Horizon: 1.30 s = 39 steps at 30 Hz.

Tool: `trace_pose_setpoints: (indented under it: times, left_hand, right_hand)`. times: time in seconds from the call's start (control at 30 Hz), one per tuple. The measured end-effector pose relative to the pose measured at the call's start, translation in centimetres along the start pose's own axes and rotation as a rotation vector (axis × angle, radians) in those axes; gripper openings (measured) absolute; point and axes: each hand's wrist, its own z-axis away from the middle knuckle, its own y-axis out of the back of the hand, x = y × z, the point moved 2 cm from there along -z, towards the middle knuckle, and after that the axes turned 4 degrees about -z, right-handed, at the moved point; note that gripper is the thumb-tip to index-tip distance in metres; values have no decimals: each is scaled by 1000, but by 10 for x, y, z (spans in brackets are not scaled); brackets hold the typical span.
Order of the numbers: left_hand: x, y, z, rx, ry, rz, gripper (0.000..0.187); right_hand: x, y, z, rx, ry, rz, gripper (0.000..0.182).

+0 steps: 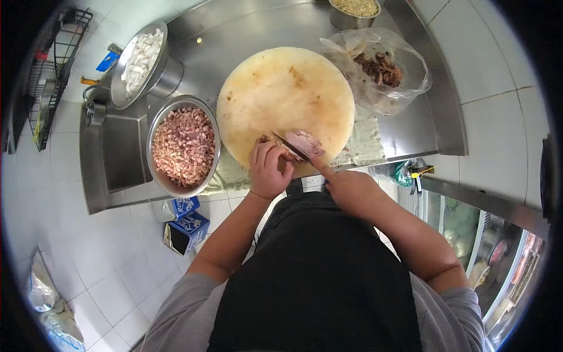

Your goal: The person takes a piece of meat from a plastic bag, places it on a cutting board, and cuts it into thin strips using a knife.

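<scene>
On the round cutting board [281, 88] lies a piece of meat [306, 142], near the board's front edge. My left hand [270, 170] presses on the left part of the meat with its fingers bent over it. A knife [290, 146] is held in my right hand [347, 186], its blade slanting up to the left across the meat, just right of my left fingers. My left fingertips partly hide the meat. A steel bowl [153, 171] of small diced pieces [184, 148] stands left of the board.
A colander [119, 94] with white pieces [142, 60] rests on a pot [170, 78] at the back left, behind a sink [124, 154]. A plastic bag [410, 61] of browned meat [382, 69] lies right of the board. Another pot [352, 22] stands behind. A green cloth [365, 138] lies under the board.
</scene>
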Motion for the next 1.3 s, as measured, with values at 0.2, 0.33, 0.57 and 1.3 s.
trace_pose_setpoints:
  times: [0.2, 0.33, 0.57, 1.3]
  left_hand:
    - [-1, 4, 3, 2, -41, -1, 40]
    - [-3, 12, 1, 9, 1, 39, 39]
    - [-10, 21, -13, -60, 92, 31, 33]
    - [-19, 20, 2, -100, 27, -9, 42]
  right_hand:
    - [-35, 36, 17, 82, 3, 46, 74]
    - [-35, 25, 10, 46, 0, 28, 73]
    - [-37, 28, 16, 24, -12, 52, 75]
    - [-44, 39, 32, -108, -64, 68, 81]
